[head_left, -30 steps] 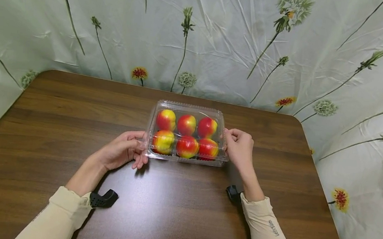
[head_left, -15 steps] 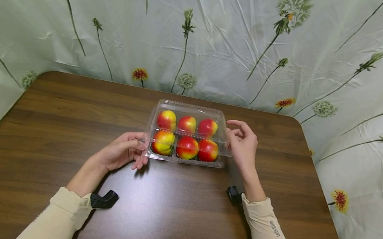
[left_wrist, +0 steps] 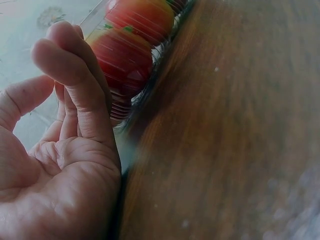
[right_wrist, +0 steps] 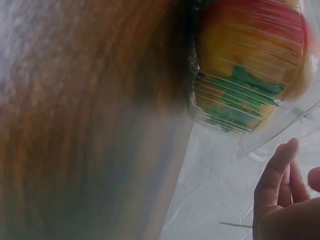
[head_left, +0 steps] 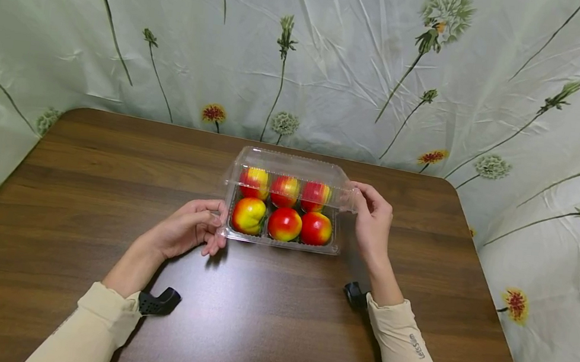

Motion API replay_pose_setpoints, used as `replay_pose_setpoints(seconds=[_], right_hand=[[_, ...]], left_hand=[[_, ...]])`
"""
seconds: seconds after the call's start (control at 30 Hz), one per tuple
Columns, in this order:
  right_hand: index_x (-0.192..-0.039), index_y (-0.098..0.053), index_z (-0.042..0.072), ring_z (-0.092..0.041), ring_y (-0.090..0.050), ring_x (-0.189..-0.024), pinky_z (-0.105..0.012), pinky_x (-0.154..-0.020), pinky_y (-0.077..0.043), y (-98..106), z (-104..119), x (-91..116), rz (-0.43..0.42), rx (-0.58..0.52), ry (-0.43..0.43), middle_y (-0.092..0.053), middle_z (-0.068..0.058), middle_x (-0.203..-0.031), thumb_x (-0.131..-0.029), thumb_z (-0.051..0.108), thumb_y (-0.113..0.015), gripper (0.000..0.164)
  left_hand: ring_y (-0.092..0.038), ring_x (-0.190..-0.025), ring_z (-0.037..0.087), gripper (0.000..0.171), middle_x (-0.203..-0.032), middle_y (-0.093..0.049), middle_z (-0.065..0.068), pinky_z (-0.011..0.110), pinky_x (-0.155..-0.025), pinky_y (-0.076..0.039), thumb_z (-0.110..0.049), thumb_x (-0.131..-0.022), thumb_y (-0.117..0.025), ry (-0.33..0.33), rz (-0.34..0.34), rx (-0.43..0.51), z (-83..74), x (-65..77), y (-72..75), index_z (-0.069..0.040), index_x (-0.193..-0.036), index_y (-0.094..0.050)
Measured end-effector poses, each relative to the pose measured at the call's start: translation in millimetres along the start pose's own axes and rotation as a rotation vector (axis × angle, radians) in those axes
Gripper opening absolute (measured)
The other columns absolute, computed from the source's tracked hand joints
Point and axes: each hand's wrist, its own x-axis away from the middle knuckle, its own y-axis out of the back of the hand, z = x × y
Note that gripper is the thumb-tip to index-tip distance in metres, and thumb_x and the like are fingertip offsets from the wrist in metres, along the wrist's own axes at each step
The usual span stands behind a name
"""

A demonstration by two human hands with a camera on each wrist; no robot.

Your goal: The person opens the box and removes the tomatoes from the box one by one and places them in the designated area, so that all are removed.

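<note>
A clear plastic clamshell container (head_left: 283, 244) holds several red-and-yellow fruits (head_left: 284, 224) that look like peaches, in two rows. Its lid (head_left: 297, 164) is tilted up along the front, so the front row lies uncovered while the back row shows through the plastic. At the container's left side my left hand (head_left: 188, 229) pinches the edge between thumb and fingers. My right hand (head_left: 373, 226) holds the lid's raised right corner with thumb and fingertips. The right wrist view shows green leaf shapes under a fruit (right_wrist: 250, 40) behind the ribbed wall.
The container stands toward the back of a brown wooden table (head_left: 252, 320). Behind the table and to the right hangs a pale curtain (head_left: 332, 90) printed with dandelions. Each wrist carries a black camera, the left one (head_left: 160, 302) close above the tabletop.
My right hand has lifted the lid's front edge up and back, from down over the front row to above the back row. The left hand stays at the container's left side.
</note>
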Motion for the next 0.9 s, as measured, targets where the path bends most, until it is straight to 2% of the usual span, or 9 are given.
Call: replay_pose_setpoints(seconds=[0.13,0.3,0.43,0.53,0.73,0.9], right_hand=[[-0.124,-0.07,-0.002,-0.024,-0.069,-0.089,-0.022,-0.081,-0.062,-1.1,-0.4,-0.7,0.035,-0.022,0.017,-0.07,-0.018,-0.111,-0.103,0.0,-0.063,0.022],[-0.137,-0.065,0.002,-0.03,-0.064,-0.115,-0.017,-0.09,-0.057,-1.9,-4.1,-1.7,0.095,0.048,0.058,-0.065,-0.019,-0.129,-0.095,-0.011,-0.066,0.043],[-0.147,-0.058,0.006,-0.029,-0.056,-0.132,-0.039,-0.106,-0.056,-2.1,-7.0,-2.3,0.132,0.086,0.094,-0.058,-0.013,-0.144,-0.093,-0.01,-0.069,0.057],[-0.151,-0.054,0.007,-0.028,-0.05,-0.14,-0.057,-0.113,-0.048,-1.6,-9.1,-3.6,0.162,0.097,0.114,-0.054,-0.01,-0.152,-0.094,-0.007,-0.07,0.061],[-0.157,-0.047,0.008,-0.027,-0.045,-0.147,-0.06,-0.118,-0.042,0.0,-11.9,-8.3,0.231,0.073,0.127,-0.049,-0.009,-0.161,-0.094,-0.004,-0.072,0.069],[-0.161,-0.042,0.01,-0.027,-0.044,-0.149,-0.06,-0.118,-0.042,0.0,-12.6,-11.1,0.27,0.061,0.129,-0.046,-0.009,-0.163,-0.093,-0.003,-0.074,0.076]], left_hand=[[-0.068,-0.057,0.017,0.03,-0.078,-0.076,0.008,0.025,-0.051,-0.056,0.009,-0.102,-0.028,0.001,0.001,0.0,-0.3,0.0,0.1,-0.004,-0.095,-0.054],[-0.069,-0.057,0.017,0.031,-0.078,-0.076,0.009,0.025,-0.051,-0.056,0.009,-0.103,-0.028,0.012,-0.015,0.001,-1.7,0.0,-1.0,-0.004,-0.095,-0.054],[-0.069,-0.057,0.017,0.031,-0.078,-0.076,0.009,0.026,-0.052,-0.057,0.009,-0.103,-0.027,0.013,-0.019,0.007,-2.2,-0.1,-1.4,-0.004,-0.095,-0.054],[-0.069,-0.057,0.017,0.03,-0.078,-0.076,0.009,0.025,-0.052,-0.057,0.009,-0.103,-0.028,0.001,-0.013,0.009,-1.5,-0.2,-0.6,-0.003,-0.096,-0.054],[-0.069,-0.057,0.017,0.027,-0.079,-0.077,0.009,0.025,-0.051,-0.056,0.009,-0.103,-0.03,-0.015,0.006,0.004,-0.5,-1.2,0.0,-0.003,-0.096,-0.054],[-0.069,-0.056,0.018,0.028,-0.078,-0.077,0.009,0.025,-0.05,-0.056,0.009,-0.102,-0.03,-0.01,-0.004,0.008,-0.4,-0.4,-0.2,-0.003,-0.095,-0.054]])
